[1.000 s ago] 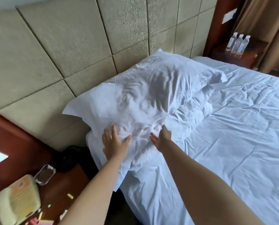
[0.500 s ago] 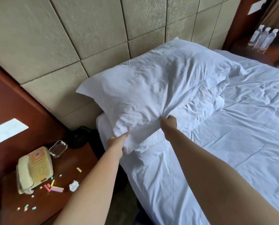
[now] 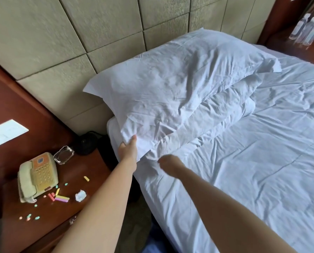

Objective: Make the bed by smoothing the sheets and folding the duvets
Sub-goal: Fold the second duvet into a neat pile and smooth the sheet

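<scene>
Padded beige panels [image 3: 101, 31] line the wall behind the bed, framed on both sides by reddish wood. Only the head view is given. Against those panels a white pillow [image 3: 174, 84] sits propped on a second white pillow [image 3: 231, 110], both creased, at the head of the bed. A pale sheet [image 3: 253, 161] covers the mattress and runs wrinkled toward the foot.

At the top pillow's near left corner, the left hand [image 3: 128, 149] grips the fabric, thumb lying on top and the fingers tucked underneath the cloth. Just beside it, the right hand [image 3: 168, 162] hangs over the sheet below the pillow's edge; it is blurred, its fingers look loosely bent and seem to hold nothing, though I cannot tell for sure.

Left of the bed stands a wooden bench [image 3: 76, 212]. On it are a cream telephone [image 3: 36, 176], a glass ashtray [image 3: 63, 155], scattered coloured chalk pieces [image 3: 60, 198] and a crumpled white wad [image 3: 80, 195]. At far right, clear bottles [image 3: 307, 30] stand on another wooden stand.
</scene>
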The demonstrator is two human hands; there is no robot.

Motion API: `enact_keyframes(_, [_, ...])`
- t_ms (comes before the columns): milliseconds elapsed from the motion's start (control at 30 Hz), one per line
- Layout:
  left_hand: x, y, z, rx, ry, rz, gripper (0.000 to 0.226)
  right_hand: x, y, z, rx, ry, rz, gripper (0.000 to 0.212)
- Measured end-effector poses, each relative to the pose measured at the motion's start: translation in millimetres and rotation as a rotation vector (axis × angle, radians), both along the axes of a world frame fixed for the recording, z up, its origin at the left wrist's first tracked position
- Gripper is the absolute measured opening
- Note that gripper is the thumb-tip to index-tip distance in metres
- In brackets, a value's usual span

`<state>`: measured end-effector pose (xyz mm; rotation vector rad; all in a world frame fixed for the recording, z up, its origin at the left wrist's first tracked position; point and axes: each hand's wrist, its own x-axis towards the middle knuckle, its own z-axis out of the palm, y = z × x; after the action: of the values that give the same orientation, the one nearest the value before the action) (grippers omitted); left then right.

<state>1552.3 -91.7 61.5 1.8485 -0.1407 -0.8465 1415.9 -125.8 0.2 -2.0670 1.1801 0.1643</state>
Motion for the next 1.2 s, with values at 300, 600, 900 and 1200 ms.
enact_keyframes(300, [-11.8, 0.4, 9.7, 0.081, 0.104, 0.048, 0.037, 4.1, -64.0, 43.9, 0.331, -0.488, -0.588, 0.022])
enact_keyframes(600, [-18.3, -0.9, 6.4, 0.12, 0.232, 0.14, 0.039, -20.8, -78.5, 64.9, 0.602, -0.83, -0.931, 0.013])
enact_keyframes(900, [-9.7, -8.5, 8.1, 0.334, 0.297, 0.085, 0.019, -15.6, -91.9, 69.8, 0.93, -1.049, -1.212, 0.027])
enact_keyframes(1200, [-29.0, 6.2, -13.2, 0.355, 0.238, 0.216, 0.019, -42.6, -99.2, 52.5, 0.518, -0.759, -1.126, 0.02])
